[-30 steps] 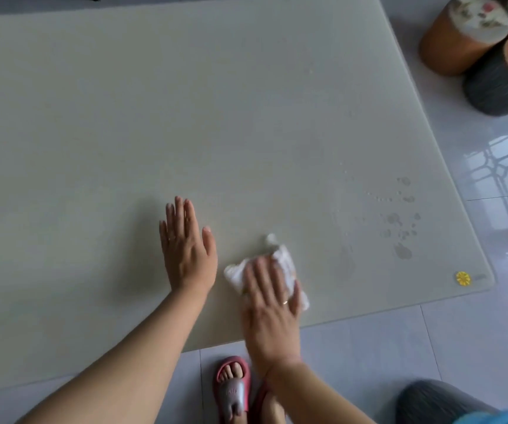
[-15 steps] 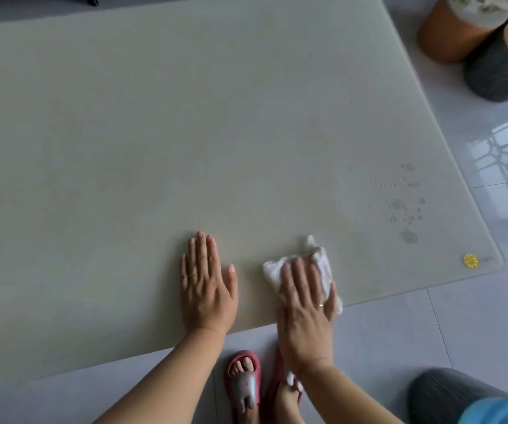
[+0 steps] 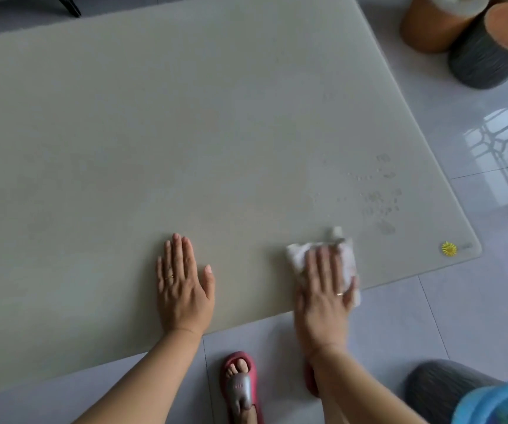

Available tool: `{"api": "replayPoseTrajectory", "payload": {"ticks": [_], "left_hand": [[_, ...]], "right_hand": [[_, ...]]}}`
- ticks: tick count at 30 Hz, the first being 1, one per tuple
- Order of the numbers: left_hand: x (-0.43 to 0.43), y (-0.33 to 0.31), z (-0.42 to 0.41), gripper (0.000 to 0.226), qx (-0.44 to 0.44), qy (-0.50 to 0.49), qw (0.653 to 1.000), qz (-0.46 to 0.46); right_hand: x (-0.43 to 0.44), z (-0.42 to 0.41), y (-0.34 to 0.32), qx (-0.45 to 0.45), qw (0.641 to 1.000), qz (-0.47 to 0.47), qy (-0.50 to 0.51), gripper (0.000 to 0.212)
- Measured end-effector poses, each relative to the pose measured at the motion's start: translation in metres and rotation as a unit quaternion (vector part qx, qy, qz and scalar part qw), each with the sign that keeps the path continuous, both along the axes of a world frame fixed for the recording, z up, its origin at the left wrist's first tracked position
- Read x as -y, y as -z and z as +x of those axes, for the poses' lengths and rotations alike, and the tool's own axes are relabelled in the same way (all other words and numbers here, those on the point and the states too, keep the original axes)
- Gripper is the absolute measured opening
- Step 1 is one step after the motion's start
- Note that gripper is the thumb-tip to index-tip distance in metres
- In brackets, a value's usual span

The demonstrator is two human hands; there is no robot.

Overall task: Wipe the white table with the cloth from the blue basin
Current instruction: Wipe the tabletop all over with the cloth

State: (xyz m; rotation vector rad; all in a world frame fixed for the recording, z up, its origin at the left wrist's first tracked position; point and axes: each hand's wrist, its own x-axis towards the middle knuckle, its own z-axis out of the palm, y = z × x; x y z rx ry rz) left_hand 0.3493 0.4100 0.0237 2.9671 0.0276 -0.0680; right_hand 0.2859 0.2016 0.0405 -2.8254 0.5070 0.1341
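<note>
The white table (image 3: 185,133) fills most of the view. A crumpled white cloth (image 3: 346,258) lies near the table's front edge on the right, and my right hand (image 3: 323,295) presses flat on it with straight fingers. My left hand (image 3: 182,286) rests flat on the bare tabletop to the left of the cloth, fingers straight and together. Wet spots (image 3: 381,197) show on the table just beyond the cloth. The blue basin (image 3: 497,402) is partly visible at the bottom right corner, on the floor side.
Round stools stand on the floor at the top right: an orange one (image 3: 430,26) and a dark grey one (image 3: 488,62). Another dark stool (image 3: 436,387) sits by the basin. A yellow flower sticker (image 3: 448,249) marks the table's right corner. My feet in red slippers (image 3: 240,387) stand below the edge.
My right hand has slid the cloth to the right along the front edge, toward the wet spots. My left hand stays flat on the table.
</note>
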Motion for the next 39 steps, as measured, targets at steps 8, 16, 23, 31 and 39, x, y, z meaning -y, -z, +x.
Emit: {"api": "replayPoseTrajectory", "payload": {"ticks": [8,16,23,31,39], "left_hand": [[0.049,-0.020,0.025,0.065,0.002,-0.001,0.999,-0.033],[0.136,-0.015,0.087,0.060,0.007,0.011,0.997,-0.072],[0.134,0.000,0.107,0.065,-0.002,0.043,0.999,-0.027],[0.134,0.002,0.106,0.064,0.000,0.038,0.999,-0.015],[0.135,-0.001,0.106,0.062,0.001,0.036,0.999,-0.012]], "right_hand": [[0.130,0.011,-0.010,-0.011,0.971,-0.053,-0.231,0.059],[0.054,0.010,-0.006,-0.027,0.986,-0.003,-0.166,0.064],[0.156,0.085,-0.002,0.012,0.922,-0.062,-0.382,0.060],[0.089,0.081,0.005,0.013,0.959,0.006,-0.282,0.062],[0.170,0.185,0.000,-0.017,0.961,-0.027,-0.274,0.058]]}}
